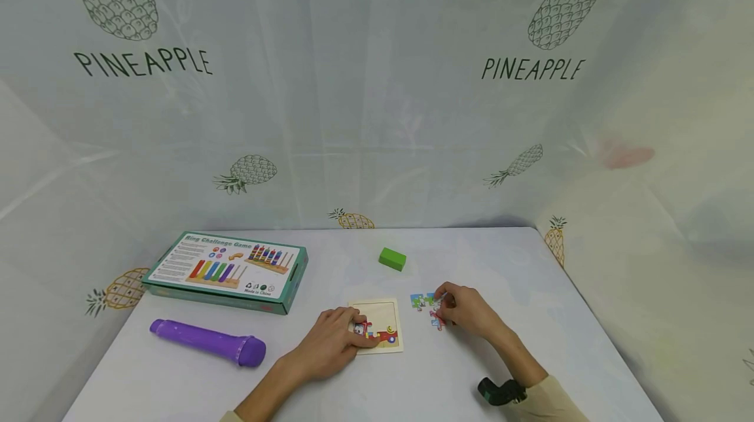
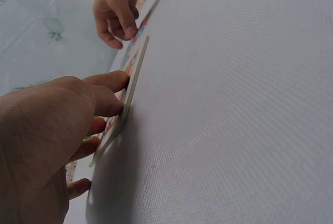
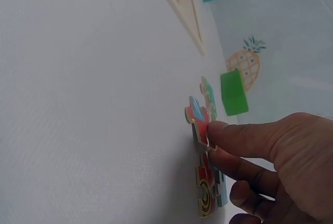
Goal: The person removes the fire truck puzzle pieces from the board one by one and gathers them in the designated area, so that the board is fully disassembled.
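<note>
We see a red-and-blue jigsaw piece [image 3: 196, 114] pinched between thumb and index finger of the right hand [image 1: 469, 311]; that grip is narrowed to about the piece's width. Beside it lie other loose, colourful jigsaw pieces [image 1: 417, 302], between 2 and 3 o'clock from a square, pale wooden puzzle tray [image 1: 378, 311]. Printed pieces [image 1: 389, 335] sit in the tray's lower part. We find the left hand [image 1: 331, 345] at the tray's 8 o'clock, its grip loose and spread, fingers resting on the tray and clasping nothing that we can see. From the tray, a green rectangular block [image 1: 392, 258] lies toward 12 o'clock, a flat green-and-white "Ring Challenge Game" box [image 1: 177, 268] at 10, and a purple knob-ended cylinder [image 1: 203, 339] at 9. These share the white worktop [image 1: 430, 386]; behind, at 12, hangs a pale pineapple-printed sheet [image 1: 377, 101].
</note>
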A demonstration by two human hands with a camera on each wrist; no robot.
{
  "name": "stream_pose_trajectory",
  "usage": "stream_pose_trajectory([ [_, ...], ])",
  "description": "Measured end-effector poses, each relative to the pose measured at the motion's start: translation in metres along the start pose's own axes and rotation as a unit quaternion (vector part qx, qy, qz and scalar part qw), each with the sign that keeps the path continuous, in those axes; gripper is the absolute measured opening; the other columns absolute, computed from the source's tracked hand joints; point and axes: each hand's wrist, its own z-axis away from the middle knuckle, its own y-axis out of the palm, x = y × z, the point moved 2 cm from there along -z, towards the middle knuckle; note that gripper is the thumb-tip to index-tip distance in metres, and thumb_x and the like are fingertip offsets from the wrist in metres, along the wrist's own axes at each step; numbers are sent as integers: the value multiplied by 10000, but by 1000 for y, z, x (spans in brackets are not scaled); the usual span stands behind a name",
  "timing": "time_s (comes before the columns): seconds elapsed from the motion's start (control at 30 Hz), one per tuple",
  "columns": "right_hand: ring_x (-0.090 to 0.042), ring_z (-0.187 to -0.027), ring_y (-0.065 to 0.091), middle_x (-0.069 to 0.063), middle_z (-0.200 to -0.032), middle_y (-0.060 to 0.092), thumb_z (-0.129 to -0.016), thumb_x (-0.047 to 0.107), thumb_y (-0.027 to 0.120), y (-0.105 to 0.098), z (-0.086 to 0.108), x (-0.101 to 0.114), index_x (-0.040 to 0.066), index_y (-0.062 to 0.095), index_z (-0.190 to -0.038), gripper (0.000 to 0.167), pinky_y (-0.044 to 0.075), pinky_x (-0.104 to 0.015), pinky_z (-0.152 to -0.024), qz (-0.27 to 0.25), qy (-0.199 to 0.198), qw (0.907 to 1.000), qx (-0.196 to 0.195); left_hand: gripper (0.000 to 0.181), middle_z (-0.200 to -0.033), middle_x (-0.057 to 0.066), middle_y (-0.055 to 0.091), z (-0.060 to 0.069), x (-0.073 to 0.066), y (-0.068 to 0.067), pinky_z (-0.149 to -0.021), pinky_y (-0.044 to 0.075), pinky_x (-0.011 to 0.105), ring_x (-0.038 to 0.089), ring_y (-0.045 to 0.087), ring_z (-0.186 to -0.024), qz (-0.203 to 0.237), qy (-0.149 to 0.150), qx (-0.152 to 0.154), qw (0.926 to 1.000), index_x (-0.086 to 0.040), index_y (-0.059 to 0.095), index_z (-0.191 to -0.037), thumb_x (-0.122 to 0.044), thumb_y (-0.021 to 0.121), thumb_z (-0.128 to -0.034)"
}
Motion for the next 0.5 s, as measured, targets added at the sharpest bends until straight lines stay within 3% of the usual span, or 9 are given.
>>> stream_pose_trajectory([
  [0.5,-124,-588,545,13,-797,591,-882,37,736,0,0,-1,74,657,-1097,232,458,-261,-514,44,-54,10000,33,449,-1261,-30,550,0,-2,-2,-1019,363,523,194,472,-1249,52,-29,22,10000,-500,680,-1225,-170,631,-924],
])
